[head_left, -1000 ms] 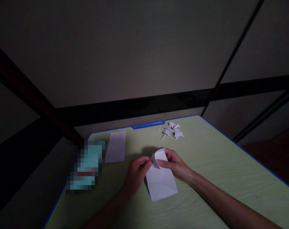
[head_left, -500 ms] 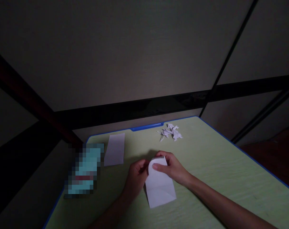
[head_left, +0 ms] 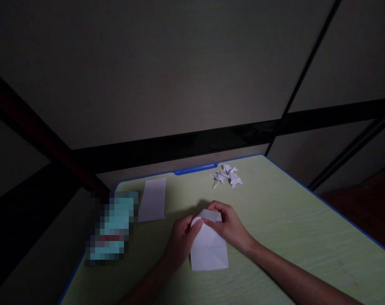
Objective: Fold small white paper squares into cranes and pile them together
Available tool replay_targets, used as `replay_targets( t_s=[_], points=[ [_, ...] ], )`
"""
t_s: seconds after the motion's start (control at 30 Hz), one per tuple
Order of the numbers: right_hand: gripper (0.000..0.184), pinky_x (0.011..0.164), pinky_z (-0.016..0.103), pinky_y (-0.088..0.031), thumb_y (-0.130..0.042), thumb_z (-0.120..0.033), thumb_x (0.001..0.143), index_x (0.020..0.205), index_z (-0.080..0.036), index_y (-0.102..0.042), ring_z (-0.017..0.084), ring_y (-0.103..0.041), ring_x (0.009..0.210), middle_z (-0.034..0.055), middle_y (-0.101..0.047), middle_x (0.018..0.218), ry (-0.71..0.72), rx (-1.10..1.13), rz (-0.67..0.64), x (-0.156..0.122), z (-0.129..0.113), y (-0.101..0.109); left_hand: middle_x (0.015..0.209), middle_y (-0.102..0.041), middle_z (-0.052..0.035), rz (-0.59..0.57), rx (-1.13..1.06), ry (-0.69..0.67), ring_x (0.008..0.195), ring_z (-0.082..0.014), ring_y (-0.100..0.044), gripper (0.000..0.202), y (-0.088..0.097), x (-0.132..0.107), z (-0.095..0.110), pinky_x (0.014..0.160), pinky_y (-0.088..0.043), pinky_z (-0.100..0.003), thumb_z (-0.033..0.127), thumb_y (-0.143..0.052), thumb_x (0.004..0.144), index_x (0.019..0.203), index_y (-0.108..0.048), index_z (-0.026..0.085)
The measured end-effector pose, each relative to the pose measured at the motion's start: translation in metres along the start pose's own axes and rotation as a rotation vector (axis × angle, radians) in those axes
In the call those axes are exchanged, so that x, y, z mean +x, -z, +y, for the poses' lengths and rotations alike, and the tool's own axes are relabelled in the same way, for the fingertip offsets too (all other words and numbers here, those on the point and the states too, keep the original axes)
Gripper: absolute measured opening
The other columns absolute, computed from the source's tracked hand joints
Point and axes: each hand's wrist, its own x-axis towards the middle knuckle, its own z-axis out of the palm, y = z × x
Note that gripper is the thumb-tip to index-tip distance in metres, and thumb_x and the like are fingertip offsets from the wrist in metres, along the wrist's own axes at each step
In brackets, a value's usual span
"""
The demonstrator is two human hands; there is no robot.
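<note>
A white sheet of paper with faint crease lines is held between both hands above the table. My left hand pinches its upper left edge, thumb on the near face. My right hand grips the upper right part, its thumb lying across the front and its fingers behind. Between the two thumbs the top of the paper bends over in a small curl. The fingertips behind the sheet are hidden.
The pale green table has a blue rim and a blue groove at its back edge. Several folded white paper pieces lie at the back right. Another white sheet rests at the left, beside a blurred teal object.
My left thumb has come onto the front of the paper. The curl at the top has shifted left and shrunk, and the lower edge of the sheet has swung slightly left.
</note>
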Motion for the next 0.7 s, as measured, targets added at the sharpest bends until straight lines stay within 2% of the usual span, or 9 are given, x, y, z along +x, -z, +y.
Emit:
replay_targets(
  t_s=[0.07, 0.17, 0.27, 0.4, 0.53, 0.7],
  points=[
    [0.01, 0.046, 0.018, -0.033, -0.058, -0.013, 0.061, 0.069, -0.016, -0.053, 0.009, -0.042, 0.053, -0.0032, -0.047, 0.057, 0.043, 0.044, 0.004, -0.0006, 0.0002, 0.0013, 0.045, -0.042, 0.0039, 0.043, 0.027, -0.005, 0.042, -0.0072, -0.035, 0.028, 0.0001, 0.0018, -0.0011, 0.04, -0.025, -0.018, 0.038, -0.054, 0.062, 0.054, -0.052, 0.012],
    [0.022, 0.05, 0.02, -0.034, -0.055, -0.009, 0.062, 0.081, -0.019, -0.057, 0.01, -0.043, 0.059, 0.0, -0.048, 0.071, 0.15, 0.042, 0.009, -0.002, -0.0012, 0.0037, 0.046, -0.042, 0.0037, 0.039, 0.031, -0.006, 0.043, -0.0072, -0.034, 0.024, 0.0008, 0.0039, -0.0045, 0.04, -0.024, -0.018, 0.035, -0.052, 0.063, 0.055, -0.053, 0.011],
    [0.022, 0.056, 0.023, -0.036, -0.054, -0.007, 0.062, 0.079, -0.02, -0.061, 0.013, -0.046, 0.068, 0.0028, -0.048, 0.079, 0.231, 0.0, -0.028, -0.0032, -0.0041, 0.0052, 0.051, -0.048, 0.002, -0.011, 0.014, -0.02, 0.045, -0.0078, -0.037, 0.022, 0.0021, 0.0053, -0.0069, 0.042, -0.027, -0.018, 0.031, -0.052, 0.063, 0.063, -0.058, 0.011],
    [0.021, 0.058, 0.024, -0.036, -0.054, -0.006, 0.062, 0.073, -0.021, -0.064, 0.016, -0.048, 0.074, 0.0039, -0.05, 0.078, 0.239, 0.007, -0.024, -0.0033, -0.0065, 0.0059, 0.059, -0.055, -0.0003, -0.026, -0.006, -0.019, 0.052, -0.0103, -0.044, 0.021, 0.0041, 0.0065, -0.0051, 0.047, -0.032, -0.019, 0.027, -0.053, 0.061, 0.071, -0.062, 0.01],
    [0.02, 0.06, 0.025, -0.037, -0.055, -0.008, 0.064, 0.073, -0.022, -0.065, 0.016, -0.048, 0.075, 0.0036, -0.051, 0.077, 0.235, 0.024, -0.012, -0.0027, -0.0051, 0.0074, 0.064, -0.059, -0.0017, -0.035, -0.078, 0.044, 0.056, -0.012, -0.048, 0.025, 0.0059, 0.0056, -0.0017, 0.05, -0.035, -0.02, 0.025, -0.058, 0.057, 0.076, -0.062, 0.01],
    [0.018, 0.059, 0.025, -0.037, -0.056, -0.009, 0.064, 0.071, -0.023, -0.067, 0.016, -0.048, 0.075, 0.0038, -0.05, 0.079, 0.213, 0.063, -0.026, -0.0027, -0.0017, 0.0085, 0.065, -0.062, -0.0029, 0.039, -0.241, 0.13, 0.054, -0.012, -0.049, 0.026, 0.0076, 0.0056, 0.0012, 0.051, -0.034, -0.021, 0.021, -0.058, 0.053, 0.077, -0.063, 0.011]
  ],
)
